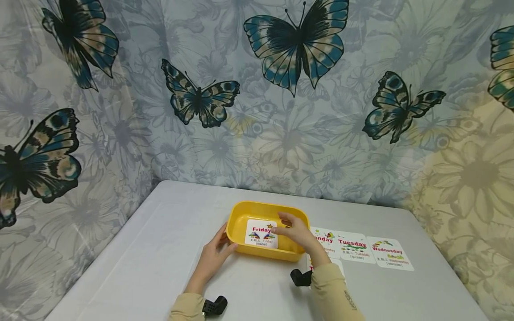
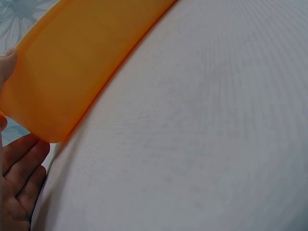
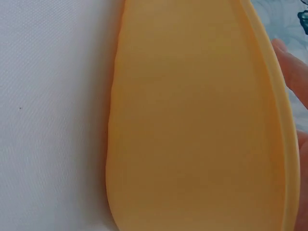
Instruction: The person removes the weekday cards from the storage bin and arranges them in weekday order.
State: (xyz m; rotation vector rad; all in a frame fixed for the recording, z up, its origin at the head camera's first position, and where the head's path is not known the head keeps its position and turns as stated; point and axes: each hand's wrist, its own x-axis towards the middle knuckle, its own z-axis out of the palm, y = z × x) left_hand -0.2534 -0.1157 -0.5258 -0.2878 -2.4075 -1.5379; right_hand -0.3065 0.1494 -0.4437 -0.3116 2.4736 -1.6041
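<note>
A yellow plastic tray (image 1: 261, 253) sits on the white table, and a white card reading "Friday" (image 1: 261, 238) lies inside it. My left hand (image 1: 214, 256) grips the tray's left front corner, its thumb at the front rim and its fingers round the left end. In the left wrist view, the thumb (image 2: 7, 65) touches the tray wall and the other fingers (image 2: 26, 161) are by its corner. My right hand (image 1: 297, 232) reaches over the tray's right part, fingers spread, near the Friday card's right edge. It pinches nothing visible.
Right of the tray lie a Monday card (image 1: 330, 238), partly covered, a Tuesday card (image 1: 354, 249) and a Wednesday card (image 1: 389, 254) in a row. Below them, another card (image 1: 339, 264) is mostly hidden by the right forearm. Butterfly-patterned cloth (image 1: 281, 156) hangs behind the table.
</note>
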